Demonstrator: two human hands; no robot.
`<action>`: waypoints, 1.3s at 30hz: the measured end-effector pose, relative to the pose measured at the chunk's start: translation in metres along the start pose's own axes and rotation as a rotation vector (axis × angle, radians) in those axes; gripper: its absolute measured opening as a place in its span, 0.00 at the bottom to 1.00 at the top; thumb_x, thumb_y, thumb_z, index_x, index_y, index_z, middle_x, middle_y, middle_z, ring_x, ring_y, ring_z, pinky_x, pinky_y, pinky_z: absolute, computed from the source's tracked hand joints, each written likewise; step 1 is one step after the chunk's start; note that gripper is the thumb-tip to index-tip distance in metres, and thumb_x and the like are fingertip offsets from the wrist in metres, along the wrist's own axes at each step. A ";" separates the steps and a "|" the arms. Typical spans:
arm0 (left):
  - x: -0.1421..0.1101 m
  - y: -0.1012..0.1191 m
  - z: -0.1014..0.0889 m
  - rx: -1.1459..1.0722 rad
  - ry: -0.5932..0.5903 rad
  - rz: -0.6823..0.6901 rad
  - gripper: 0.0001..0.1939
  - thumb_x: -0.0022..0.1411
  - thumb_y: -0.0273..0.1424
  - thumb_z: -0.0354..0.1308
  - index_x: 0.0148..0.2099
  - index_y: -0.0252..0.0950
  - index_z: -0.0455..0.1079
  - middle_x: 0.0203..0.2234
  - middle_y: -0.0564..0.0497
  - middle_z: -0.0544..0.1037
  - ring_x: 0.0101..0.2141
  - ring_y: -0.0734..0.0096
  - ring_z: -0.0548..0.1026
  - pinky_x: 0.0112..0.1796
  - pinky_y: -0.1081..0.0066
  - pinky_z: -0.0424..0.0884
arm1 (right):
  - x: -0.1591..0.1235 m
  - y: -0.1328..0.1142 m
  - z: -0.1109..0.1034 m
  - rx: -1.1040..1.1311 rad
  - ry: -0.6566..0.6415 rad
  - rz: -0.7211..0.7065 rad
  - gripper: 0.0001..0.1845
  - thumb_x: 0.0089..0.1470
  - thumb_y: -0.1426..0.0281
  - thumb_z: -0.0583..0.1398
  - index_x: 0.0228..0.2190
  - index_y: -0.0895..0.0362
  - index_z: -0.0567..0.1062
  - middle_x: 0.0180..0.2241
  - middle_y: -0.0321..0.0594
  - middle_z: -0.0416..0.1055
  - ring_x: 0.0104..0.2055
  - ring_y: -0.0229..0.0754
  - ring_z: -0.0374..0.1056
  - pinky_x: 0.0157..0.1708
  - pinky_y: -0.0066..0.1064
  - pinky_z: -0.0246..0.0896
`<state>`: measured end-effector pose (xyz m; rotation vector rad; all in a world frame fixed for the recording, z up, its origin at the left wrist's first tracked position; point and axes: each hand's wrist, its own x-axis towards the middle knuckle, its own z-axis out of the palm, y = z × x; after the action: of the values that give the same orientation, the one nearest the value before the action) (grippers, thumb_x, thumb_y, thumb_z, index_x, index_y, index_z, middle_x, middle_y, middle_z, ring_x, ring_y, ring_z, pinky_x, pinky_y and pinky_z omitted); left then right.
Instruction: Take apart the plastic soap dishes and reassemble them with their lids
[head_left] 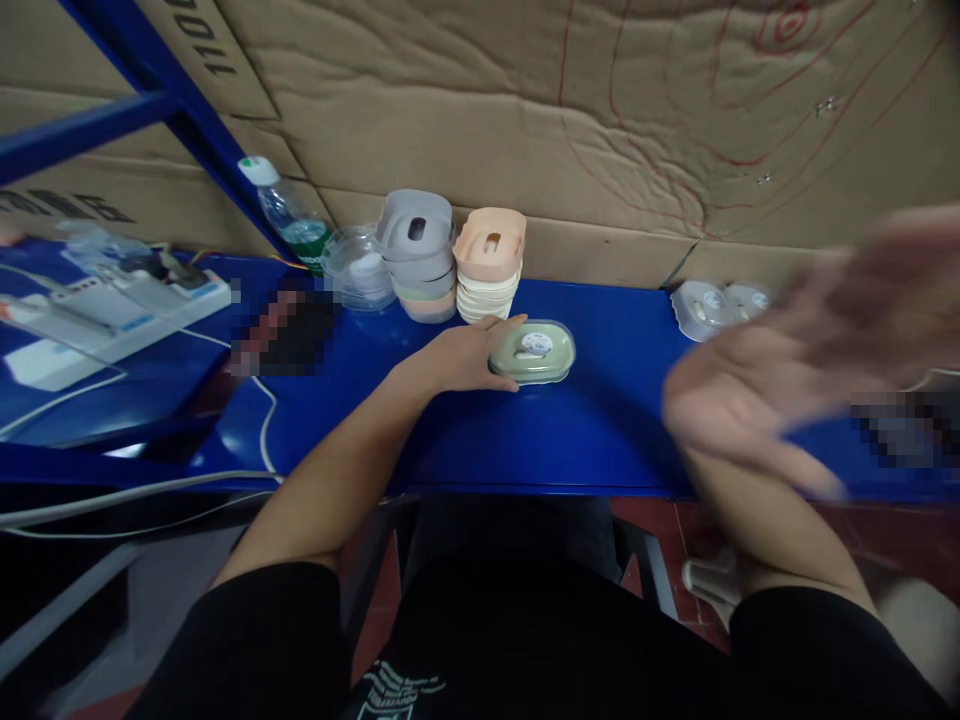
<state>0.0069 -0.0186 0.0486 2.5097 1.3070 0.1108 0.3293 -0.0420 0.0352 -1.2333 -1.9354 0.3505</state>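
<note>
My left hand [476, 355] grips the left end of a light-green soap box [551, 362] on the blue table. The box is oval and has a clear lid with a round white label. Raised over the right side of the table, my right hand [795, 350] is blurred by motion; its thumb stands apart from its outstretched fingers, and nothing shows in it. Just behind my left hand are a stack of grey trays [416, 240] and an orange tray [491, 243] on top of several cream ones [486, 298].
Clear round lids [362, 270] and a water bottle [289, 215] stand back left. A white power strip [112, 325] with cables [266, 420] lies farther left. Packed grey boxes [701, 308] sit back right, partly behind my right hand. Cardboard [450, 120] walls the rear.
</note>
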 end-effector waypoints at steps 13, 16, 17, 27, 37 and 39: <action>-0.001 -0.006 -0.003 -0.007 0.023 -0.010 0.60 0.58 0.59 0.68 0.82 0.44 0.47 0.76 0.38 0.60 0.67 0.38 0.70 0.63 0.49 0.70 | 0.018 0.029 0.054 -0.033 -0.318 -0.206 0.64 0.58 0.26 0.47 0.79 0.49 0.39 0.76 0.57 0.56 0.77 0.68 0.53 0.73 0.67 0.50; -0.001 -0.005 -0.003 -0.008 0.036 0.003 0.59 0.59 0.60 0.67 0.82 0.45 0.47 0.76 0.39 0.61 0.68 0.38 0.69 0.63 0.48 0.70 | 0.017 0.029 0.056 -0.034 -0.357 -0.197 0.65 0.57 0.26 0.50 0.79 0.49 0.37 0.76 0.56 0.57 0.76 0.69 0.54 0.73 0.68 0.51; -0.001 -0.005 -0.003 -0.011 0.039 0.008 0.58 0.59 0.60 0.66 0.82 0.45 0.47 0.76 0.39 0.61 0.69 0.38 0.68 0.63 0.48 0.70 | 0.018 0.029 0.057 -0.037 -0.370 -0.195 0.66 0.56 0.26 0.52 0.79 0.49 0.37 0.76 0.57 0.57 0.76 0.70 0.55 0.72 0.68 0.52; -0.005 -0.007 -0.008 -0.026 0.064 0.003 0.58 0.58 0.59 0.68 0.81 0.46 0.50 0.76 0.40 0.61 0.68 0.39 0.69 0.64 0.50 0.69 | 0.017 0.027 0.060 -0.020 -0.347 -0.164 0.66 0.51 0.32 0.65 0.78 0.47 0.50 0.74 0.54 0.61 0.74 0.69 0.59 0.71 0.67 0.57; 0.000 -0.016 0.000 -0.042 0.040 0.026 0.57 0.58 0.56 0.68 0.81 0.45 0.50 0.75 0.39 0.62 0.71 0.41 0.67 0.66 0.45 0.67 | 0.016 0.030 0.061 -0.018 -0.366 -0.144 0.64 0.52 0.33 0.66 0.78 0.44 0.50 0.73 0.53 0.63 0.73 0.70 0.61 0.69 0.70 0.59; -0.001 -0.014 -0.001 -0.047 0.033 0.013 0.57 0.58 0.56 0.68 0.81 0.45 0.50 0.75 0.39 0.62 0.70 0.40 0.67 0.66 0.45 0.67 | 0.017 0.030 0.060 -0.018 -0.368 -0.143 0.63 0.52 0.34 0.67 0.78 0.44 0.51 0.72 0.53 0.64 0.73 0.70 0.62 0.69 0.70 0.60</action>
<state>-0.0050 -0.0111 0.0450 2.4876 1.2855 0.1845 0.3007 -0.0025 -0.0136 -1.0898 -2.3294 0.5153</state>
